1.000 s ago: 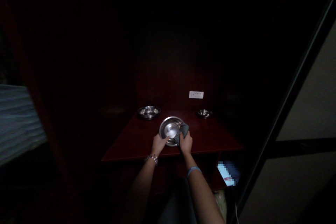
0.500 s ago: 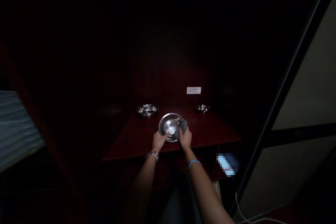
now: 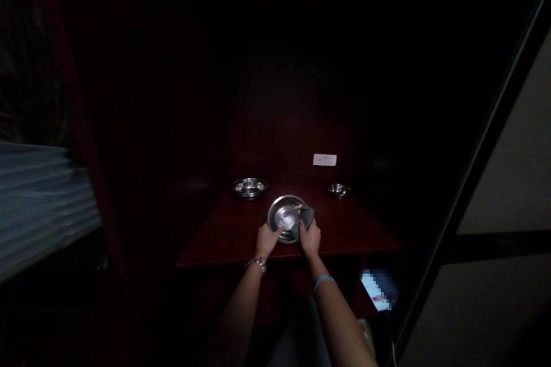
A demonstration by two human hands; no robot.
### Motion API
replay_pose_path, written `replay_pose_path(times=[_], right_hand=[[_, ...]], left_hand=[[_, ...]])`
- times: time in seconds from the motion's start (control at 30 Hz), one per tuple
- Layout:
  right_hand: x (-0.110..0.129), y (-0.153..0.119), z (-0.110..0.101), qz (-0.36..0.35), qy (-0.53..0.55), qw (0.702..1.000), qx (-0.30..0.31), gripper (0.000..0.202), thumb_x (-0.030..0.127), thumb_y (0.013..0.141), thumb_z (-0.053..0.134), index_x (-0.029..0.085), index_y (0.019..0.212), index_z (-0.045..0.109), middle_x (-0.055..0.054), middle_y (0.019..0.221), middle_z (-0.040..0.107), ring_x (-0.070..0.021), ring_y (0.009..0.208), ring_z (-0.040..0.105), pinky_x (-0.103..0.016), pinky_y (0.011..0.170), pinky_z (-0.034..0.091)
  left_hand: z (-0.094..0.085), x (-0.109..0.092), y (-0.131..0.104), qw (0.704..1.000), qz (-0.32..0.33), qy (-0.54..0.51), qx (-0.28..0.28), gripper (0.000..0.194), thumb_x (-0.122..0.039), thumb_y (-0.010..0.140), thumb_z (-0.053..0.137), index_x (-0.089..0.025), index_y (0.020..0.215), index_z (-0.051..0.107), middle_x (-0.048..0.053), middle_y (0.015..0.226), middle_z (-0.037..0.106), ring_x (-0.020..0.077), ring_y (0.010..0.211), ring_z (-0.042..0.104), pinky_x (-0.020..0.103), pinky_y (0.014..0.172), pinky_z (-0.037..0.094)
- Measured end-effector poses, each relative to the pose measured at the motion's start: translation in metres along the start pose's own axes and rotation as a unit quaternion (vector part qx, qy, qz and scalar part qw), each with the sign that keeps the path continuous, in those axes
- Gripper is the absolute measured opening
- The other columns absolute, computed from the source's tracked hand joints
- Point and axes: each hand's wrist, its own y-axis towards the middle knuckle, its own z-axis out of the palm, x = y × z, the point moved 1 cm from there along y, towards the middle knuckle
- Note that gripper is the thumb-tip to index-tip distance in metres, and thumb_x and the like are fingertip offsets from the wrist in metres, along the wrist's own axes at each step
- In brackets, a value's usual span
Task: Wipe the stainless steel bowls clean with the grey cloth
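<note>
Tilted toward me above the front of the dark red shelf (image 3: 249, 232) is a shiny metal bowl (image 3: 284, 217). My left hand (image 3: 267, 239) grips its lower left rim, with the thumb over the inside edge. A grey cloth (image 3: 305, 219) is bunched in my right hand (image 3: 310, 237) and lies against the bowl's right side. Some of the bowl's rim is hidden behind the cloth and fingers.
Further back on the shelf stand a wider metal bowl (image 3: 249, 188) at left and a small metal bowl (image 3: 338, 190) at right. A white socket plate (image 3: 325, 160) is on the back wall. Below right lies a blurred-out lit device (image 3: 376, 291). Pale ridged sheets (image 3: 43, 200) show at left.
The whole view has shifted, so things appear slightly lower and further right. Both hands keep their hold on the bowl and cloth, with little visible change between them.
</note>
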Motion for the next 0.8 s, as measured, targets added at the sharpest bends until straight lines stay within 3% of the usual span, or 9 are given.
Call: replay_pose_path(times=[0.53,0.8], right_hand=[[-0.006,0.004,0.005,-0.001,-0.008,1.000,-0.003,0.035,0.035,0.095,0.049,0.010,0.114,0.065,-0.018,0.098,0.076,-0.0270,0.087,0.074,-0.030,0.074,0.052],[0.002,0.001,-0.007,0.012,-0.012,1.000,0.011,0.037,0.034,0.094,0.050,0.009,0.118,0.063,-0.018,0.104,0.075,-0.0259,0.092,0.072,-0.029,0.078,0.051]], left_hand=[[0.003,0.005,0.002,1.000,0.000,-0.013,-0.008,0.028,-0.014,0.076,0.073,-0.012,0.104,0.073,0.013,0.108,0.078,0.0238,0.101,0.074,0.031,0.090,0.058],[0.002,-0.004,-0.001,1.000,-0.013,-0.008,-0.002,0.033,-0.014,0.076,0.072,-0.010,0.108,0.072,0.014,0.113,0.076,0.0232,0.106,0.072,0.030,0.094,0.055]])
